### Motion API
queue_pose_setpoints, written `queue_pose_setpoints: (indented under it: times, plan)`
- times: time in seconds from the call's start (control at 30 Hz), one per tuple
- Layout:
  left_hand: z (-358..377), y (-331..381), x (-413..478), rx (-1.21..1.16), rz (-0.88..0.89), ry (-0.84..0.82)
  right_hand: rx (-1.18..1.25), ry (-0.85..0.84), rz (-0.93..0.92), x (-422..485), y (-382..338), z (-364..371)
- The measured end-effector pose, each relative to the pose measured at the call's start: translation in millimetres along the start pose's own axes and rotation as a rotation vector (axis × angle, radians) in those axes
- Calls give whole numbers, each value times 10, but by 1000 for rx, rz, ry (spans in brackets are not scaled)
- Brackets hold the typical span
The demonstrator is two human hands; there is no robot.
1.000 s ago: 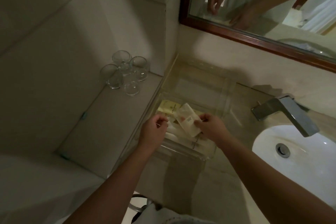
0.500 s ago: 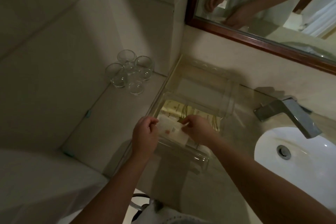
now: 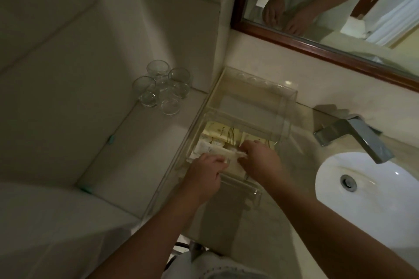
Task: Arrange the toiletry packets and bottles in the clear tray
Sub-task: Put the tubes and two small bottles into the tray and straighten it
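Observation:
A clear tray [image 3: 288, 95] stands on the counter against the wall, left of the sink. Its near compartment holds several pale yellow and white toiletry packets [image 3: 223, 135]. My left hand [image 3: 204, 175] and my right hand [image 3: 260, 161] are both inside the near compartment, each pinching one end of a white packet [image 3: 232, 156] held between them just above the others. The tray's far compartment shows a few faint round shapes at its back edge; no bottles can be made out.
A cluster of clear drinking glasses [image 3: 162, 90] sits on the lower ledge to the left. A metal tap [image 3: 353, 135] and a white basin [image 3: 374, 190] lie to the right. A wood-framed mirror [image 3: 317, 48] hangs above.
Both hands have stayed on the white packet and shifted it lower and flatter inside the near compartment. The camera has moved a little closer.

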State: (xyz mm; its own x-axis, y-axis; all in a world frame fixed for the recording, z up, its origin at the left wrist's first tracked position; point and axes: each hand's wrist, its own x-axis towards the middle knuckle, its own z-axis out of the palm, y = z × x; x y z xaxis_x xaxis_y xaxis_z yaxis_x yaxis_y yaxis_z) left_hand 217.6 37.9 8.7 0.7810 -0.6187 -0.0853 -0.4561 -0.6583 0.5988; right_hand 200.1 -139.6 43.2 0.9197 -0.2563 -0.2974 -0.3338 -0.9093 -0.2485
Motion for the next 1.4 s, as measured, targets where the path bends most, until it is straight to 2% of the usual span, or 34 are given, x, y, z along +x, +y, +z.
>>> queue_pose_setpoints:
  times: [0.07, 0.13, 0.3, 0.47, 0.67, 0.8, 0.9, 1.0, 1.07, 1.17, 1.4]
  plan:
    - [0, 8, 22, 16, -4, -20, -85, 74, -39, -56, 17, 13]
    - [-5, 8, 36, 33, 5, -17, -101, 69, -44, -100, 25, 43]
    - [7, 101, 61, 51, 14, 4, -15, 91, -2, -198, 146, 21]
    - [118, 623, 186, 35, 95, 82, 96, 158, 108, -538, 633, -127]
    - [699, 1764, 377, 14, 317, -13, 238, 293, 331, -1334, 1803, -301]
    - [1461, 2733, 358, -69, 466, -85, 307, 372, 535, -2153, 2898, -322]
    - [2144, 3555, 229, -117, 516, -105, 373, 410, 685, -2855, 3791, -282]
    - [2725, 4334, 110, -167, 580, -220, 434, 426, 799, -3464, 4545, -251]
    - [2970, 4787, 56, -182, 574, -301, 468, 437, 855, -3783, 4910, -307]
    - [3226, 5297, 51, -220, 540, -336, 496, 454, 897, -4069, 5345, -407]
    - [3740, 5914, 362, -281, 474, -413, 506, 502, 943, -4147, 6059, -573]
